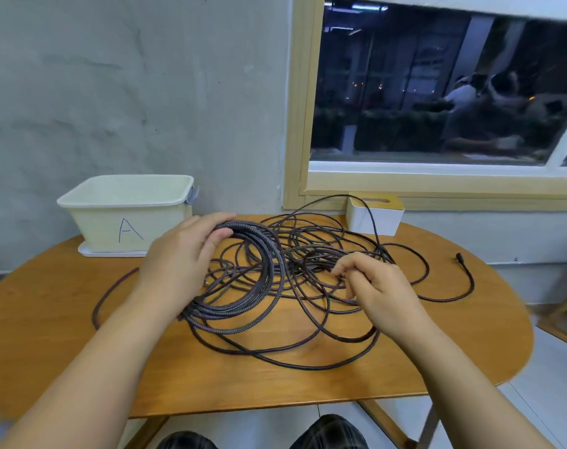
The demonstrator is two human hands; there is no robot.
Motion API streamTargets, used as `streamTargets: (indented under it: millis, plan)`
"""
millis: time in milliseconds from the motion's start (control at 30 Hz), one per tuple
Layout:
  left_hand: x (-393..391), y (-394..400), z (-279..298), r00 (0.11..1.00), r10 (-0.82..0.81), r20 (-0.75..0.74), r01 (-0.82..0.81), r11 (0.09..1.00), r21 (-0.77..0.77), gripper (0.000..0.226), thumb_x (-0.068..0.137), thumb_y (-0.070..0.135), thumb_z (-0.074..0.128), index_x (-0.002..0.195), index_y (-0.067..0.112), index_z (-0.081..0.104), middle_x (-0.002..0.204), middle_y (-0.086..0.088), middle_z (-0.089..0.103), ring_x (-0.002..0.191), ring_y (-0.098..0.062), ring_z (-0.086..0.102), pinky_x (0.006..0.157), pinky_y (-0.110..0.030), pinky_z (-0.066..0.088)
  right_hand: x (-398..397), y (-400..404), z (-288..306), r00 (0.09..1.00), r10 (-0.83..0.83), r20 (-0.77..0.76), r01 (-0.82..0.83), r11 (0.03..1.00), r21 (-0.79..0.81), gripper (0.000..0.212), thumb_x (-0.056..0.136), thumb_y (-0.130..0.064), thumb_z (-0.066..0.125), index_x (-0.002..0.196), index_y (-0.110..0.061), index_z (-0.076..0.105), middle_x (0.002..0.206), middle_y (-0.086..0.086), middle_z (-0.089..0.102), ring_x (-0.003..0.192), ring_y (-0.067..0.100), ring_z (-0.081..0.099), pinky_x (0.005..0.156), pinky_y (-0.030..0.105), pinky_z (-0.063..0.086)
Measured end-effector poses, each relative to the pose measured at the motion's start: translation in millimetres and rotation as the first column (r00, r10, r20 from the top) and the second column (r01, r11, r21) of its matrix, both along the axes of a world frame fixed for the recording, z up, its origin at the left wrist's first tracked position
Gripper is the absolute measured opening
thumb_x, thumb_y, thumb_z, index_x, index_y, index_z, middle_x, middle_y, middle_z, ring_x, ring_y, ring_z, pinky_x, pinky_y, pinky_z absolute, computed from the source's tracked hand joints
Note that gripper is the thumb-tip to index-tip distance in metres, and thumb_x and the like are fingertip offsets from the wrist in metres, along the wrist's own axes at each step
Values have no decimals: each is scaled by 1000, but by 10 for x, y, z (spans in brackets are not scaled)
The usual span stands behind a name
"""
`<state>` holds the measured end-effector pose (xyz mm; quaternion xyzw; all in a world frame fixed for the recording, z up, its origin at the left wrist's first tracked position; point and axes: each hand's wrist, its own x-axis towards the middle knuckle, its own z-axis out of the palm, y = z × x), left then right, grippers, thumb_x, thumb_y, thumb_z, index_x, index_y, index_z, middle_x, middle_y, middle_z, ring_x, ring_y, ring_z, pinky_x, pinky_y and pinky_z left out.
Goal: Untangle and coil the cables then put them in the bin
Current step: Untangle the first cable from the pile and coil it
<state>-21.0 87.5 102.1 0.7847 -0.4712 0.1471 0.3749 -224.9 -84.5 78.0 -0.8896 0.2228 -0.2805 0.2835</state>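
Observation:
A dark braided cable lies partly coiled in the middle of the wooden table. My left hand grips the top of that coil, fingers curled over the bundled loops. To the right sprawls a loose tangle of thinner dark cable. My right hand pinches strands at the tangle's right side. One free end with a plug lies far right on the table. The cream bin marked "A" stands at the back left, and nothing shows inside it from here.
A white box with a yellow top stands against the wall under the window, with a cable loop draped over it. A stray cable end curves near the table's left side. The bin sits on a white tray. My knees show below the table's front edge.

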Motion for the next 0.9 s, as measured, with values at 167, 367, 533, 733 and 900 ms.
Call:
streamTargets:
  millis: [167,367,533,733,900]
  plan:
    - [-271,-175,-101,994,-108,-8,103,913,395,53,96,45,38,147,40,22,139,0,52,123,-22,50,95,-34,42,-200,149,81,986,166,32,-164,985,-61,36,95,-20,39,85,-49,57,68,-12,58,64,11,56,60,33,45]
    - [-398,-297,-193,992,-123,-2,109,872,477,37,99,43,36,135,34,42,118,4,61,109,-21,56,78,-32,43,-297,256,127,973,207,103,-195,974,-112,27,88,-36,33,86,-52,55,71,-14,59,66,13,56,57,25,43]
    - [-212,-277,-251,999,-30,-23,37,892,450,26,100,40,35,111,23,51,80,3,59,76,-20,56,62,-34,41,-363,147,45,959,-24,284,30,999,-14,38,97,-12,40,86,-45,57,66,-9,57,60,9,52,56,25,40]
    - [-16,-147,-317,998,48,-37,-27,904,426,28,100,40,35,117,23,51,87,2,62,79,-19,57,68,-34,45,-378,-56,-67,907,-316,279,285,947,146,34,98,-12,38,89,-34,61,56,-2,51,56,26,47,54,38,39]
    - [172,25,-396,988,131,-83,-94,933,349,29,99,40,38,117,23,54,92,1,64,85,-22,58,66,-33,42,-413,-214,-209,852,-443,280,367,886,283,33,98,-11,36,92,-28,64,50,-9,47,46,14,36,49,29,29]
